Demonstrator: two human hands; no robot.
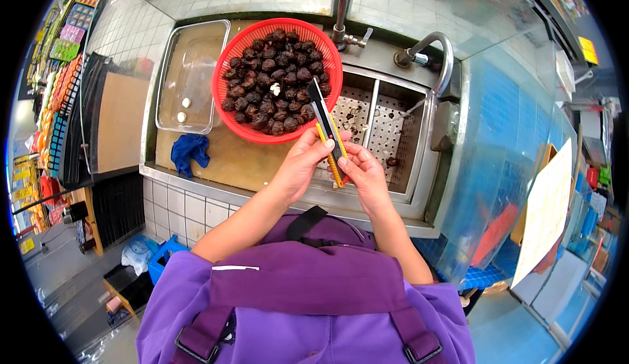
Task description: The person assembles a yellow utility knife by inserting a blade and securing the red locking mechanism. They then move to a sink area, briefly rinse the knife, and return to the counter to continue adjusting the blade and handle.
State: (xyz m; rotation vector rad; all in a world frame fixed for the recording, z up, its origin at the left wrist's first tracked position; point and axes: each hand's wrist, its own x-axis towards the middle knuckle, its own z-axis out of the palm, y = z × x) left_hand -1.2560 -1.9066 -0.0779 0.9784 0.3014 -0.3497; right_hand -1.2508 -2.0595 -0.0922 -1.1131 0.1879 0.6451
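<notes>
A yellow and black utility knife [327, 131] with its blade pushed out is held in both hands above the sink's front edge. My left hand [303, 161] grips its handle from the left, thumb on the slider. My right hand [364, 175] pinches the lower end of the handle. The blade tip points up toward a red round basket [226, 105] heaped with dark brown, round water chestnuts [272, 79]; one peeled white piece [276, 89] lies on top.
A clear plastic tub [190, 79] with two white peeled pieces stands left of the basket. A blue cloth [190, 151] lies on the wooden board. The steel sink [383, 118] with perforated tray and bent tap [436, 49] is at right.
</notes>
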